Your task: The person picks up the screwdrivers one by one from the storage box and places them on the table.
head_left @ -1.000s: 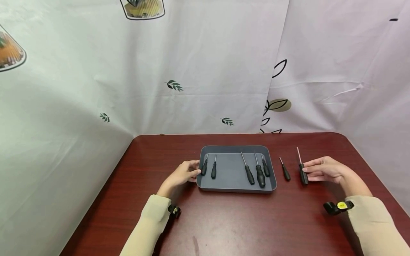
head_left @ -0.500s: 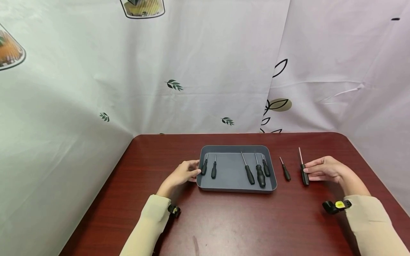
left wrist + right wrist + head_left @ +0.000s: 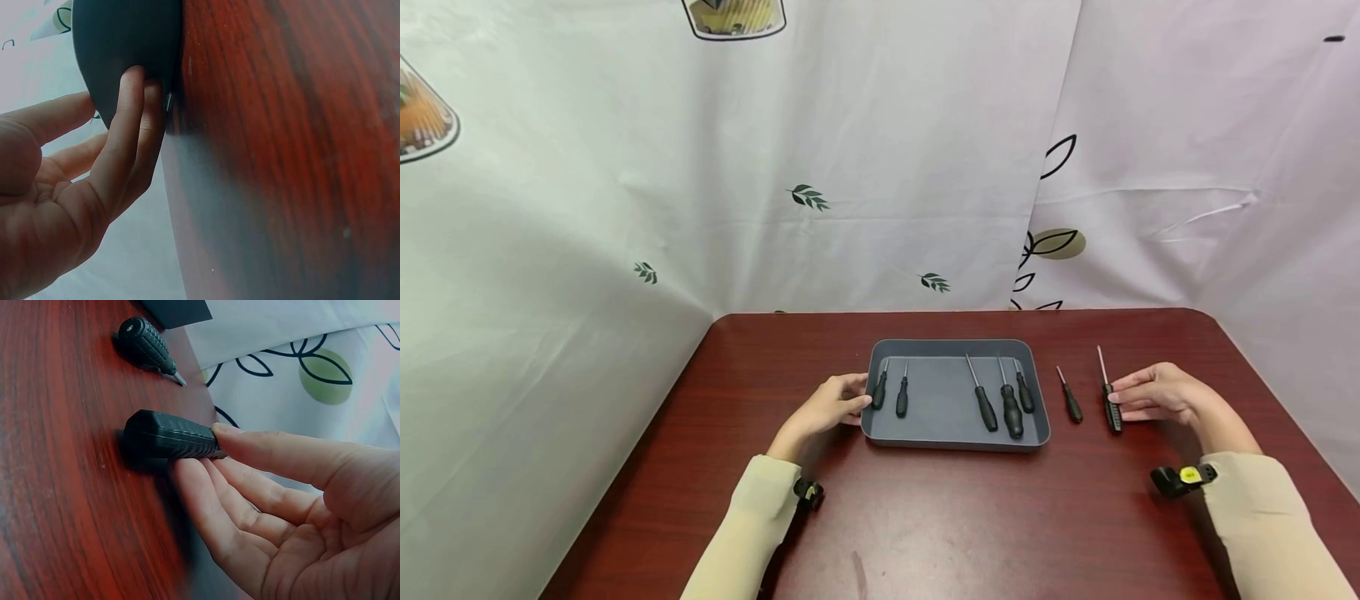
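Note:
A shallow grey tray holds several black-handled screwdrivers, two at its left side and the rest toward its right. My left hand grips the tray's left side, thumb at the rim. In the left wrist view its fingers lie against the tray's dark outer wall. Over to the right, my right hand pinches the black handle of a screwdriver between thumb and fingers, shaft pointing away from me. Another, shorter screwdriver lies on the table between that one and the tray.
The dark red wooden table has a rounded far right corner. White printed cloth hangs behind it and along both sides. Each wrist wears a small black camera, such as the right wrist camera.
The pinched screwdriver shifts slightly right, then slightly back left. My right forearm edges a little to the left. The left hand keeps its place at the tray.

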